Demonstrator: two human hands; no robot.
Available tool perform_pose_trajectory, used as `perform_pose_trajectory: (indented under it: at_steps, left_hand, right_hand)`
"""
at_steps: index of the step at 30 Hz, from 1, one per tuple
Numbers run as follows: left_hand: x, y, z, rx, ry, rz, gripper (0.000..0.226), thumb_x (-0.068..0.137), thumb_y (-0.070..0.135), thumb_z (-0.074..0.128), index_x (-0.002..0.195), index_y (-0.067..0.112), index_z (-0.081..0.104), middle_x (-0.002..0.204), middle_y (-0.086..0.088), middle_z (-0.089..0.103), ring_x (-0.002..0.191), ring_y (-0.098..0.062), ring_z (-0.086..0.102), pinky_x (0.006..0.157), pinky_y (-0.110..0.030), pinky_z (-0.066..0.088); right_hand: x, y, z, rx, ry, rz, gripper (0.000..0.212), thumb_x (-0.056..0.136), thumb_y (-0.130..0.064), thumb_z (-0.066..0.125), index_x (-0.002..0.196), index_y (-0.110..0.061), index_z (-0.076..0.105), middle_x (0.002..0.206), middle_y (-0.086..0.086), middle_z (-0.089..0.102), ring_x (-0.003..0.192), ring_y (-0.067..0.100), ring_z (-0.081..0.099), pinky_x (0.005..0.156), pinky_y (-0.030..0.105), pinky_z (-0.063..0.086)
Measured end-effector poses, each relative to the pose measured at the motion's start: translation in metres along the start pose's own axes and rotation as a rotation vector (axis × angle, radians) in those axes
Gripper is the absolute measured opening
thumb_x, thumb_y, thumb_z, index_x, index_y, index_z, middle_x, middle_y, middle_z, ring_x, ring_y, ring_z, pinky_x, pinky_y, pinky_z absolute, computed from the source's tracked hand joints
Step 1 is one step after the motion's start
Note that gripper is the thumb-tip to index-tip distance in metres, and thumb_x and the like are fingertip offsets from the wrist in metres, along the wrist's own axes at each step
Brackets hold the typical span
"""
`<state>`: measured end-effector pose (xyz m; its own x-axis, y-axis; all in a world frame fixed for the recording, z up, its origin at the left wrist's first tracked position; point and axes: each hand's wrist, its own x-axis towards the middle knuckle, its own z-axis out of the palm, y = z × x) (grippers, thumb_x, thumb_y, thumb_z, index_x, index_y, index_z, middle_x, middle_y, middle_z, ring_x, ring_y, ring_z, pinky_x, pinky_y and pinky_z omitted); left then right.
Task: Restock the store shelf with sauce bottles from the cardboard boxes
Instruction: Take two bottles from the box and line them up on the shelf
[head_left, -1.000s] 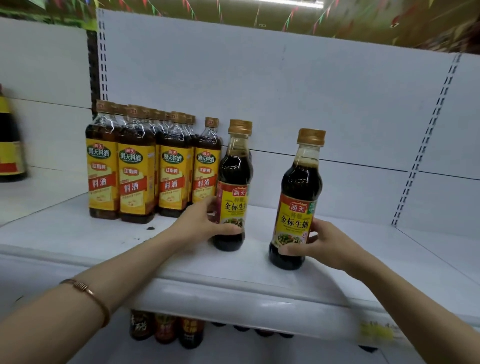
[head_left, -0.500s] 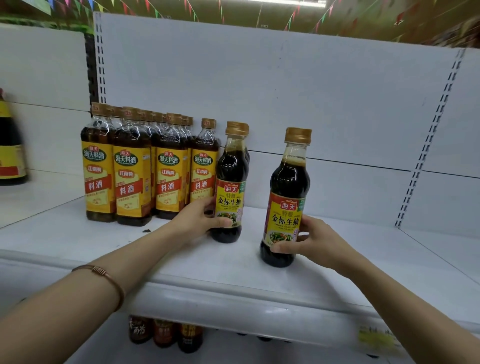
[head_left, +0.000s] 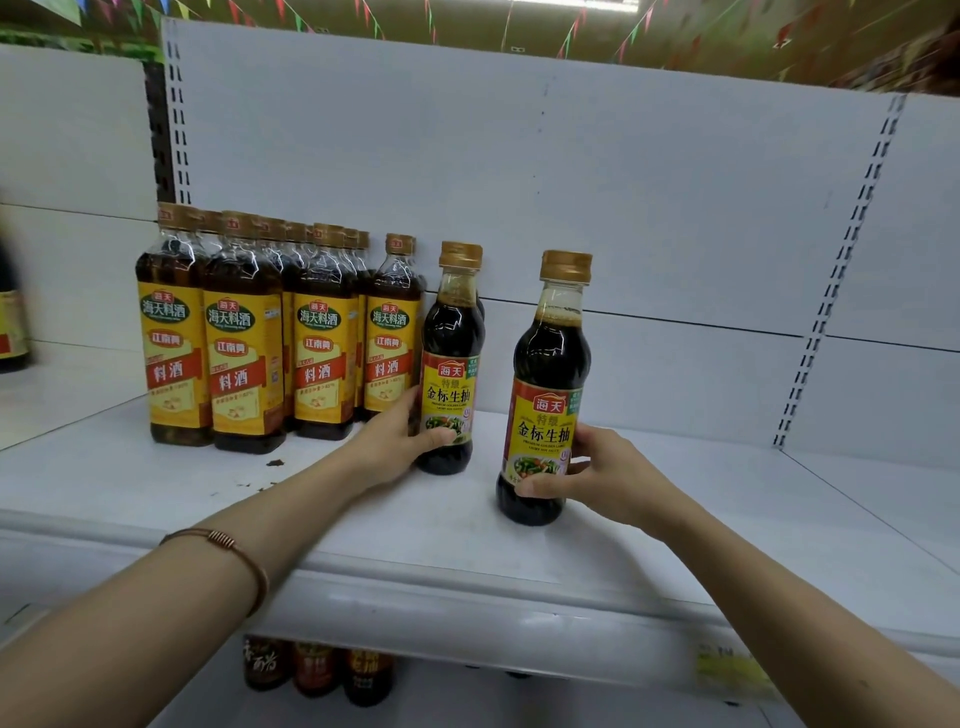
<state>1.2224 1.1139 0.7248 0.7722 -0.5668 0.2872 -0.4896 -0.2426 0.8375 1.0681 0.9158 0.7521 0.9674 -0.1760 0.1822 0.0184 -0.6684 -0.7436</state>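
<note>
- My left hand (head_left: 400, 441) wraps the lower body of a dark soy sauce bottle with a gold cap (head_left: 451, 358), standing upright on the white metal shelf (head_left: 675, 499) just beside the yellow-labelled cooking wine bottles (head_left: 280, 338).
- My right hand (head_left: 597, 475) clasps a second gold-capped soy sauce bottle (head_left: 548, 389), upright, nearer the shelf's front edge.
</note>
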Motion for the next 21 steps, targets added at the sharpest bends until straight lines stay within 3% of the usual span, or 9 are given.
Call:
perform_pose_trajectory:
  at_steps: [6,10,12,16,19,21]
  left_hand:
    - [0.002,-0.002,0.0,-0.022,0.012,-0.014,0.066,0.089,0.021,0.066,0.146,0.018,0.033,0.14,0.004,0.049,0.125,-0.013,0.048,0.104,-0.028,0.039]
    - [-0.003,-0.001,-0.003,0.042,0.072,-0.085,0.078,0.081,0.036,0.073,0.146,0.023,0.032,0.14,0.001,0.052,0.124,-0.019,0.053,0.104,-0.036,0.042]
    - [-0.01,0.003,-0.004,0.109,0.119,-0.139,0.083,0.081,0.039,0.073,0.147,0.018,0.028,0.139,0.0,0.05,0.119,-0.019,0.056,0.098,-0.032,0.044]
    - [-0.043,0.02,-0.012,0.126,0.207,-0.11,0.051,0.089,0.034,0.066,0.128,0.017,0.039,0.119,0.0,0.054,0.094,-0.011,0.057,0.075,-0.021,0.044]
    - [-0.073,0.026,-0.016,0.129,0.092,-0.047,0.038,0.092,0.028,0.063,0.123,0.026,0.04,0.111,0.006,0.055,0.091,-0.007,0.061,0.081,-0.026,0.05]
    - [-0.087,0.027,-0.016,0.154,0.024,-0.009,0.041,0.093,0.024,0.06,0.127,0.032,0.039,0.115,0.011,0.054,0.096,-0.004,0.06,0.081,-0.021,0.048]
  right_hand:
    - [0.002,0.0,-0.002,0.0,-0.01,0.005,0.043,0.07,-0.032,0.085,0.109,-0.032,0.067,0.104,-0.011,0.071,0.095,0.005,0.065,0.082,0.02,0.049]
    - [0.0,-0.001,-0.001,0.002,-0.005,0.009,0.044,0.069,-0.031,0.086,0.11,-0.029,0.069,0.103,-0.009,0.073,0.095,0.007,0.066,0.089,0.026,0.051]
    - [-0.001,-0.002,-0.001,-0.006,-0.005,0.006,0.045,0.07,-0.031,0.085,0.111,-0.028,0.069,0.104,-0.009,0.072,0.096,0.007,0.065,0.086,0.024,0.051]
    - [0.0,-0.006,0.004,-0.01,-0.016,-0.012,0.041,0.07,-0.033,0.085,0.108,-0.03,0.069,0.102,-0.01,0.072,0.094,0.006,0.065,0.08,0.021,0.05]
    - [0.002,-0.016,0.014,0.001,-0.039,-0.035,0.038,0.068,-0.034,0.086,0.103,-0.032,0.07,0.099,-0.012,0.073,0.093,0.006,0.066,0.08,0.021,0.051]
    - [0.005,-0.025,0.027,0.006,-0.056,-0.067,0.041,0.067,-0.034,0.086,0.105,-0.029,0.071,0.098,-0.011,0.073,0.092,0.006,0.066,0.083,0.023,0.052]
